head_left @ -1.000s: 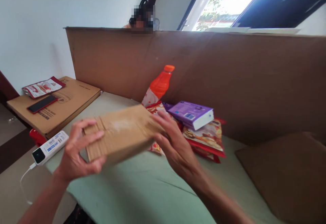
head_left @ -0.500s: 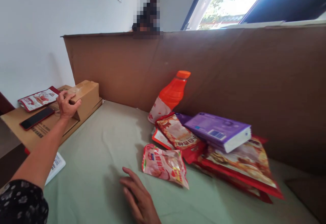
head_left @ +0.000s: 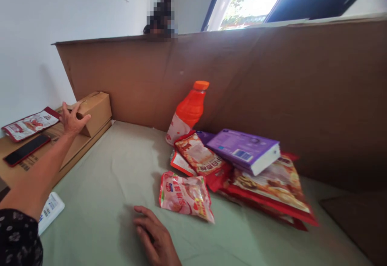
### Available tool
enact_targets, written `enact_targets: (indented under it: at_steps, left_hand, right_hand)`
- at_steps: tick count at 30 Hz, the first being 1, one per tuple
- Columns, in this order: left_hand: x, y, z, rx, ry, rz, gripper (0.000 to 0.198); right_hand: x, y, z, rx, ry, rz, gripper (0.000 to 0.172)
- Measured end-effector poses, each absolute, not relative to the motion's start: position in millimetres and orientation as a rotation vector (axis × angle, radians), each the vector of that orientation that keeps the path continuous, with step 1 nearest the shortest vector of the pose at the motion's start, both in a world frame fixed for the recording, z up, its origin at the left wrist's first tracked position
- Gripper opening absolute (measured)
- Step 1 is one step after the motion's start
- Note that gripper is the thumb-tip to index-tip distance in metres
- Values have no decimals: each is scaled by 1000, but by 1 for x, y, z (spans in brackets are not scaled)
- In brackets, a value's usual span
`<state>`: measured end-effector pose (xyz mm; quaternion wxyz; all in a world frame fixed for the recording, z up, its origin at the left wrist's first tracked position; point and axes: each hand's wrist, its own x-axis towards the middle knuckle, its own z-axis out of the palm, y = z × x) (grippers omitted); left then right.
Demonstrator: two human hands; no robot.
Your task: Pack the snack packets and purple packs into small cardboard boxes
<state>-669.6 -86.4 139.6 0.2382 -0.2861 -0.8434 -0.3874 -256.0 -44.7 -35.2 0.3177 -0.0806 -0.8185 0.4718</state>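
Observation:
At the left, my left hand is held with fingers spread beside a small brown cardboard box. Whether the fingertips touch the box, I cannot tell. A black phone and a silver-and-maroon snack pouch lie near that hand on a larger flat carton. Over the green cloth, my right hand has loosely bent fingers apart and holds nothing. Closest to it is a pink snack packet. Behind lie a red snack bag and a purple tissue pack.
An orange drink bottle leans against the tall cardboard panel at the back. Under the tissue pack rests a large red food bag. A white packet lies by my left forearm. Beyond the panel is a person's blurred head.
The view has turned right, so everything sits further left in it. My left hand's fingers have spread and lifted off the small box's top. My right hand keeps its loose pose.

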Motion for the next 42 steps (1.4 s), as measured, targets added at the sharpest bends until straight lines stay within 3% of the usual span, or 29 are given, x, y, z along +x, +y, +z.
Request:
enact_targets:
  at_steps: [4, 8, 13, 18, 23, 25, 29, 34, 38, 42]
  left_hand:
    - [-638, -90, 152, -703, -2311, -957, 87]
    - [-568, -82, 148, -979, -2224, -932, 79]
    - [-477, -45, 94, -1344, -2330, -1213, 72]
    - [-413, -25, 30, -1390, -2549, -1321, 84]
    - [-361, -53, 4, -1409, -2575, -1343, 85]
    - [-337, -65, 3, -1452, -2544, -1390, 84]
    - [-294, -79, 6, -1451, -2477, -1548, 76]
    - [-277, -91, 4, -1344, -2434, -1579, 70]
    - [-273, -104, -1, -1262, -2423, -1636, 71]
    - [-260, -118, 4, -1454, -2457, -1884, 68]
  right_hand:
    - [-265, -42, -30, -229, -2084, 1284, 22]
    - [-274, -50, -15, -247, -2122, 1303, 23]
    - [-271, -36, 3, -325, -2236, 1165, 21]
    - [-162, -7, 33, -286, -2291, 782, 18]
    - [-3, 48, 76, -824, -2052, 285, 23]
    - [37, 86, 91, -1022, -1942, 59, 29]
    - [60, 160, 105, -1384, -1711, -93, 64]
    - [56, 172, 101, -1475, -1792, 112, 38]
    - [85, 98, 100, -1304, -1921, 142, 39]
    - [107, 8, 108, -838, -2128, 287, 18]
